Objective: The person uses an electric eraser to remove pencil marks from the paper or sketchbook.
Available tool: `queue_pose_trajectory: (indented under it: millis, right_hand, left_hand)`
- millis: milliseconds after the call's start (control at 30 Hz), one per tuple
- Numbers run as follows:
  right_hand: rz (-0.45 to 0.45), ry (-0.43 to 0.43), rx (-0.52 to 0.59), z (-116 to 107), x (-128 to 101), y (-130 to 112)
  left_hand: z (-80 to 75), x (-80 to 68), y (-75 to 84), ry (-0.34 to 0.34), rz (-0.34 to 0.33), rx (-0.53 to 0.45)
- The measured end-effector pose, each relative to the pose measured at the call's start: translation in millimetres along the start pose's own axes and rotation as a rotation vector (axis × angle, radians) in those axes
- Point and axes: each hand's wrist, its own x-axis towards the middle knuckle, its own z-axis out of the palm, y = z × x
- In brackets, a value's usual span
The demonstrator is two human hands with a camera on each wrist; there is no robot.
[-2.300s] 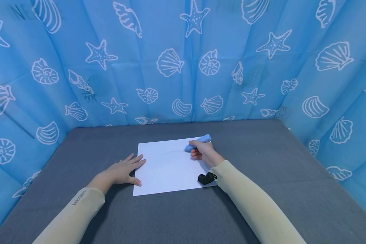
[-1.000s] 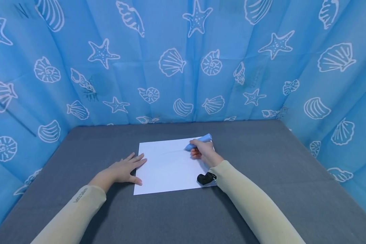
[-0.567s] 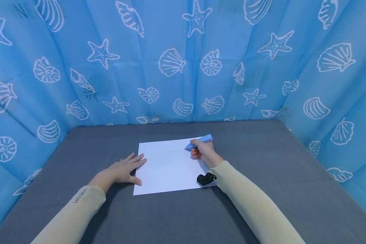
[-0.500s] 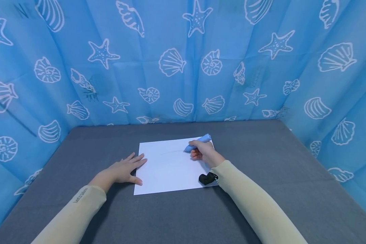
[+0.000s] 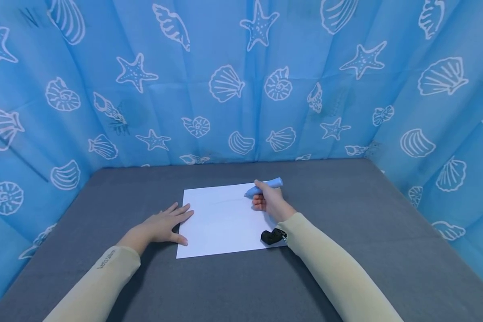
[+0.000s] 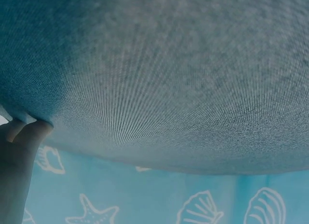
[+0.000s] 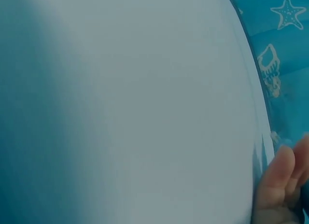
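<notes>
A blue pen point(image 5: 264, 186) is gripped in the curled fingers of the right hand point(image 5: 270, 201), its tip set on the far part of a white sheet of paper point(image 5: 221, 221). The left hand point(image 5: 165, 226) is laid flat, fingers straight, on the sheet's left edge. The sheet is spread on a grey table point(image 5: 346, 210), which is enclosed by blue shell-patterned cloth point(image 5: 241, 80).

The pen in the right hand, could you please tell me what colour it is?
The pen is light blue, seen best in the head view, gripped by the right hand.
</notes>
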Motion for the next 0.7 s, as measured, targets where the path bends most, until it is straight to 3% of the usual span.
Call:
queue_pose_trajectory:
  millis: [200, 467, 700]
  right_hand:
    - [0.047, -0.068, -0.050, -0.3, 3.5, -2.1]
    - [-0.011, 0.016, -0.054, 1.8, 3.3, 2.2]
    - [-0.016, -0.007, -0.064, 3.7, 3.3, 2.5]
  left_hand:
    - [0.5, 1.1, 1.1, -0.006, -0.011, -0.001]
    - [-0.2, 1.5, 1.3, -0.007, -0.003, -0.005]
    - [0.0, 2.3, -1.2, -0.011, -0.009, 0.006]
